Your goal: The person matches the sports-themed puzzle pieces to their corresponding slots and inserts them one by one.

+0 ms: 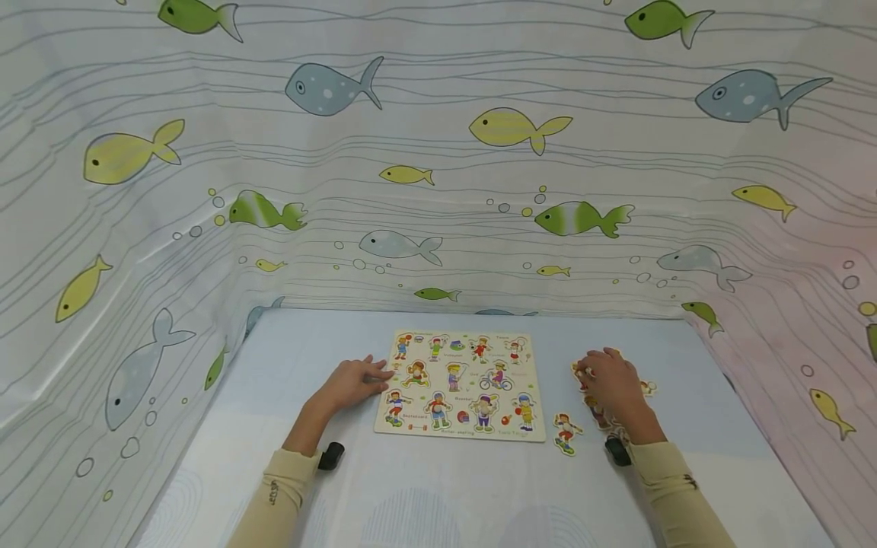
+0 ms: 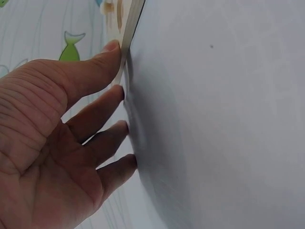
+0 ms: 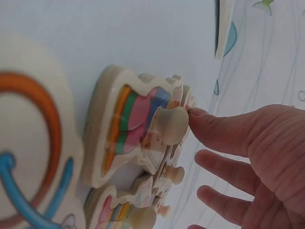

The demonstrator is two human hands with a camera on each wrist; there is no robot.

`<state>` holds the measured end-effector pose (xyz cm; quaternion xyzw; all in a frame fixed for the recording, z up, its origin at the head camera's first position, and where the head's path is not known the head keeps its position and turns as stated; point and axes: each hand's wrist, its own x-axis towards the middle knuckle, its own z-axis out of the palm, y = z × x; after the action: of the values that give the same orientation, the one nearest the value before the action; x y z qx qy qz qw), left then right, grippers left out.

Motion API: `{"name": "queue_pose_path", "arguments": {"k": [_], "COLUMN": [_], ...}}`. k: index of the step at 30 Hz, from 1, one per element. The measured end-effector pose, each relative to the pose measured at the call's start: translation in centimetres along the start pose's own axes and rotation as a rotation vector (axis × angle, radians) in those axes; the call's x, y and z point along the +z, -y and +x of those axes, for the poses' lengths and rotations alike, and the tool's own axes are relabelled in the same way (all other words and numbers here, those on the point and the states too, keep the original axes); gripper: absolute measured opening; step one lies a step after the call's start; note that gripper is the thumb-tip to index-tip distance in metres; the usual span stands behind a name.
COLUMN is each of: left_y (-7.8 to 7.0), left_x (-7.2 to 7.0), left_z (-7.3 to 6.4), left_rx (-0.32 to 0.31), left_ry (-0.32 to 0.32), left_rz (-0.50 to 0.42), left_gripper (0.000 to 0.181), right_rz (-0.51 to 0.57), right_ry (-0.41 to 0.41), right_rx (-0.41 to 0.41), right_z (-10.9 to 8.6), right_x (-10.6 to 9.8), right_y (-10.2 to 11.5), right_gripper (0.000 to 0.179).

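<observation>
A wooden puzzle board [image 1: 411, 399] with printed sports figures lies at the middle of the table. My left hand [image 1: 356, 380] is at its left side, thumb and fingers spread, the thumb [image 2: 108, 55] touching the board's edge. My right hand [image 1: 612, 380] reaches over a cluster of loose cutout pieces [image 1: 594, 411] and partly hides them. In the right wrist view, my right thumb [image 3: 205, 121] lies by the knob [image 3: 170, 125] of a striped piece [image 3: 136, 119], the other visible fingers apart from the thumb. A skateboarder piece [image 1: 566, 434] lies between board and cluster.
Another loose piece [image 1: 647, 387] shows to the right of my right hand. A cutout with an orange ring [image 3: 28, 78] is close to the right wrist camera. Fish-patterned sheeting [image 1: 479, 251] surrounds the table [image 1: 308, 502] at the back and sides.
</observation>
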<state>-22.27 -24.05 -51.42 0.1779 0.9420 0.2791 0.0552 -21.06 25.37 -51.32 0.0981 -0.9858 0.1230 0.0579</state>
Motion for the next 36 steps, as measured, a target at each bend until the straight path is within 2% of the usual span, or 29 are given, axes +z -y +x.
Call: {"name": "queue_pose_path", "arguments": {"k": [11,15,20,23,28,36], "left_y": [0.2,0.1,0.2,0.3,0.4,0.5], "left_x": [0.0,0.1,0.1,0.2,0.3,0.3], "left_z": [0.0,0.0,0.0,0.1,0.2,0.1], "left_rx": [-0.004,-0.007,-0.003,0.001,0.004,-0.007], "left_ry": [-0.003,-0.001,0.002,-0.001,-0.004,-0.009], "left_rz": [0.006,0.004,0.008,0.009,-0.008,-0.013], "left_gripper": [0.029,0.029,0.029,0.029,0.03,0.029], "right_rz": [-0.027,-0.013,0.013,0.014,0.012,0.012], "right_ry": [-0.049,-0.072,-0.036,-0.044,-0.101,-0.108], "right_rx": [-0.045,-0.065,-0.063,-0.1,-0.179,-0.214], "right_z": [0.9,1.1,1.7,2.1,2.7,3.5], "right_x": [0.5,0.1,0.1,0.3,0.6,0.9], "right_y": [0.8,2.0,3.8,4.8,6.1,8.1], "right_gripper": [0.014,0.011,0.011,0.011,0.008,0.008]}}
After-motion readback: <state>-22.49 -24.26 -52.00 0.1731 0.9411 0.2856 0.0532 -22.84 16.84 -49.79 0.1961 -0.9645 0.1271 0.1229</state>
